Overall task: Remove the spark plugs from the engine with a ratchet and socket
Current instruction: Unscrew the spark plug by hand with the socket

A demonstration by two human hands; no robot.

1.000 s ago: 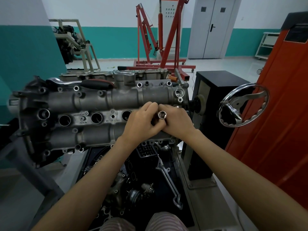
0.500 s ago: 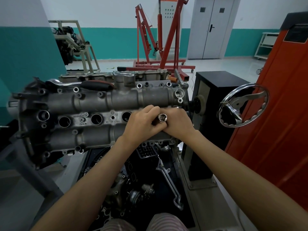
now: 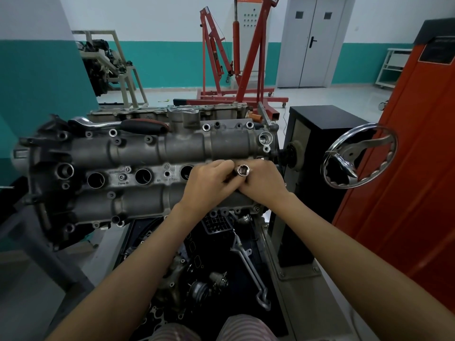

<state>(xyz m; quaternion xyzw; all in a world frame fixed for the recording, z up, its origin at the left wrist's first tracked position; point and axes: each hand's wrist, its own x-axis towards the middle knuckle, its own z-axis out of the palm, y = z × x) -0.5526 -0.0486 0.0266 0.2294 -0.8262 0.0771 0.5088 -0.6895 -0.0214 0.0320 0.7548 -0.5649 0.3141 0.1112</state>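
Hands meet over the right end of the engine (image 3: 147, 153); left hand (image 3: 209, 183) and right hand (image 3: 263, 185) both curl around a socket (image 3: 243, 170), its open end facing up; ratchet (image 3: 118, 125) lies along the engine's far edge, well apart.

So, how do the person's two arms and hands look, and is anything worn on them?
Both forearms are bare up to the frame edge: no sleeves show. The left hand and the right hand carry no gloves, and no watch, ring or bracelet is visible on the wrists or fingers. The only clothing in view is pink-and-white striped fabric at the bottom edge.
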